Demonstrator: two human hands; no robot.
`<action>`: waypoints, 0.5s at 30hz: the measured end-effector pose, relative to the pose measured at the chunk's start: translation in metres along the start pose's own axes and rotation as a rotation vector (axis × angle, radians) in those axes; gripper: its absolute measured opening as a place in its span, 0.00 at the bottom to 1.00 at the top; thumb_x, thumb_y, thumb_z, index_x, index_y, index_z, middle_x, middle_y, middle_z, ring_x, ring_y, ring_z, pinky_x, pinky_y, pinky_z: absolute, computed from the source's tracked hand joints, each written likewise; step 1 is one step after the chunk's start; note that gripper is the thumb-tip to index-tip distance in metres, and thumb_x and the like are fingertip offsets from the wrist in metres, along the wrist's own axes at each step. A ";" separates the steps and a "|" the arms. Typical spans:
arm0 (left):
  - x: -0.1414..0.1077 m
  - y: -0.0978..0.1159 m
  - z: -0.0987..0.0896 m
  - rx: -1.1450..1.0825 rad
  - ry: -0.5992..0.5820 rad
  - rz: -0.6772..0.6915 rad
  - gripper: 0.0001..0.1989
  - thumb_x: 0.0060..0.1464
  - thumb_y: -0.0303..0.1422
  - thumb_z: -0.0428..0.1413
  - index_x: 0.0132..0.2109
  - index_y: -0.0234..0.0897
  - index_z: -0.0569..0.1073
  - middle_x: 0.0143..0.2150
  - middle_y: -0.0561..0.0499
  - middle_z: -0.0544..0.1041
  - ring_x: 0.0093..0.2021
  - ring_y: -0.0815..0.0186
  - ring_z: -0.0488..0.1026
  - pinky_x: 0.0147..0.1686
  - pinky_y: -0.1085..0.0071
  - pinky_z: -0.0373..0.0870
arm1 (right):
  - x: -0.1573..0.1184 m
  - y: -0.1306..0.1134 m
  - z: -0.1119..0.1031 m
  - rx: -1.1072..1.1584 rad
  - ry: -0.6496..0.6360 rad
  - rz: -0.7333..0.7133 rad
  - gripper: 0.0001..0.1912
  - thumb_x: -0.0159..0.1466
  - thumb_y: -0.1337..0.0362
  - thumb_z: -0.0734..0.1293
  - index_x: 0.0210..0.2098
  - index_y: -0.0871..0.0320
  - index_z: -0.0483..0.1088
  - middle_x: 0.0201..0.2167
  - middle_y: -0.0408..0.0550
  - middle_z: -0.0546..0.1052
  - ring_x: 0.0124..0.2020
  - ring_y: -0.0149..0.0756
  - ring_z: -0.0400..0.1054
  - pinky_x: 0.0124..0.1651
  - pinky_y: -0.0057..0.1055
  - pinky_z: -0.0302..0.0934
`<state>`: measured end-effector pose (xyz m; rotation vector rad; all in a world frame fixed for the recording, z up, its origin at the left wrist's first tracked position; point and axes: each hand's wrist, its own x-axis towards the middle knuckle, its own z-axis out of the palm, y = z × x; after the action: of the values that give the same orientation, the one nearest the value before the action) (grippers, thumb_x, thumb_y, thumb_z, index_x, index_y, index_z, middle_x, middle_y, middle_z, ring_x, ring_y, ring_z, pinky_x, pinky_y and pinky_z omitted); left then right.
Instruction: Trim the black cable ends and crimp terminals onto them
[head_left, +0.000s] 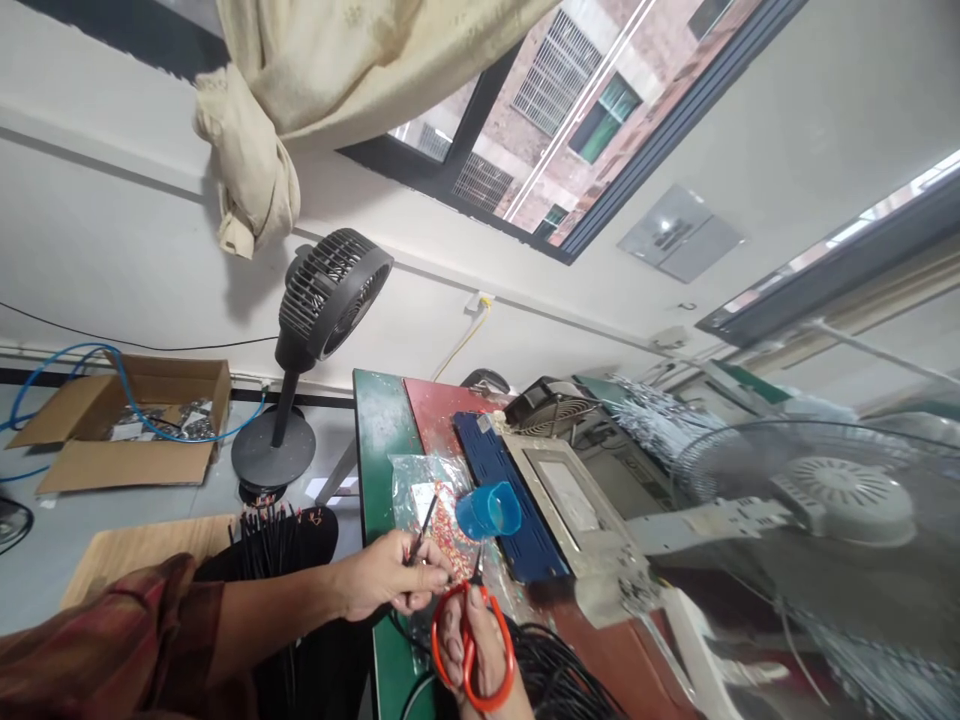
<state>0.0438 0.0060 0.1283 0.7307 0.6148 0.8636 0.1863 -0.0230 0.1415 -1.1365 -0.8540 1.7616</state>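
Over the green table [375, 455]: left arm reaching across, left hand [397, 572] pinching black cable [429, 514], tip up. Right hand [484, 638] just beside, gripping orange scissors [470, 655], blades pointing away. Black cables [559, 675] bunched by right wrist. Blue cup [484, 512] just beyond, contents unclear; cardboard box [135, 467] holds small pieces.

Looks from the wearer's head forward and down, tilted sideways, setting the window [536, 120] and table [377, 440] on a slant. Sits close above the left hand [396, 573] and right hand [487, 638], low in view, and well back from the wall [420, 325]. Spans from a cardboard box [135, 468] at left to a white fan [847, 510] at right.
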 end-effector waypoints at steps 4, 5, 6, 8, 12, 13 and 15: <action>0.001 -0.001 0.001 -0.023 0.017 0.022 0.22 0.37 0.43 0.64 0.34 0.31 0.68 0.17 0.57 0.66 0.17 0.77 0.59 0.17 0.79 0.53 | 0.004 0.004 -0.001 -0.106 0.100 -0.102 0.24 0.53 0.46 0.67 0.16 0.59 0.62 0.11 0.37 0.61 0.13 0.22 0.52 0.17 0.21 0.45; 0.001 -0.001 0.002 -0.029 0.032 0.030 0.22 0.37 0.43 0.65 0.33 0.31 0.68 0.18 0.56 0.67 0.18 0.76 0.61 0.19 0.78 0.56 | 0.005 0.005 -0.002 -0.158 0.161 -0.146 0.24 0.53 0.47 0.68 0.16 0.59 0.62 0.11 0.38 0.62 0.13 0.23 0.54 0.18 0.21 0.46; 0.001 -0.001 0.002 -0.036 0.047 0.037 0.22 0.36 0.43 0.65 0.33 0.31 0.68 0.19 0.56 0.68 0.19 0.75 0.63 0.20 0.77 0.59 | 0.007 0.007 -0.003 -0.213 0.212 -0.188 0.23 0.52 0.47 0.69 0.16 0.60 0.63 0.11 0.38 0.63 0.13 0.23 0.55 0.18 0.22 0.47; 0.002 -0.001 0.002 -0.048 0.064 0.042 0.22 0.36 0.42 0.65 0.32 0.31 0.69 0.22 0.54 0.70 0.20 0.74 0.65 0.23 0.75 0.62 | 0.010 0.009 -0.007 -0.292 0.262 -0.235 0.23 0.51 0.47 0.70 0.16 0.60 0.64 0.11 0.39 0.64 0.14 0.24 0.56 0.19 0.22 0.48; 0.002 0.000 0.003 -0.049 0.070 0.031 0.21 0.34 0.40 0.66 0.32 0.30 0.69 0.23 0.53 0.71 0.21 0.74 0.66 0.25 0.74 0.63 | 0.013 0.012 -0.011 -0.268 0.232 -0.203 0.24 0.51 0.45 0.69 0.16 0.60 0.64 0.11 0.40 0.65 0.13 0.25 0.56 0.18 0.22 0.48; 0.002 0.000 0.003 -0.047 0.070 0.027 0.21 0.34 0.40 0.66 0.32 0.30 0.69 0.23 0.53 0.71 0.21 0.74 0.66 0.25 0.74 0.63 | 0.013 0.012 -0.011 -0.258 0.228 -0.195 0.25 0.51 0.45 0.68 0.16 0.60 0.64 0.11 0.40 0.65 0.13 0.25 0.56 0.18 0.22 0.48; 0.002 -0.001 0.003 -0.046 0.068 0.018 0.21 0.34 0.40 0.66 0.33 0.31 0.69 0.23 0.53 0.72 0.21 0.73 0.66 0.25 0.74 0.63 | 0.013 0.011 -0.011 -0.260 0.222 -0.184 0.25 0.51 0.44 0.68 0.16 0.60 0.64 0.11 0.40 0.65 0.13 0.25 0.56 0.18 0.22 0.48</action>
<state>0.0476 0.0062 0.1289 0.6686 0.6474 0.9188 0.1902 -0.0149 0.1235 -1.3465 -1.0354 1.3733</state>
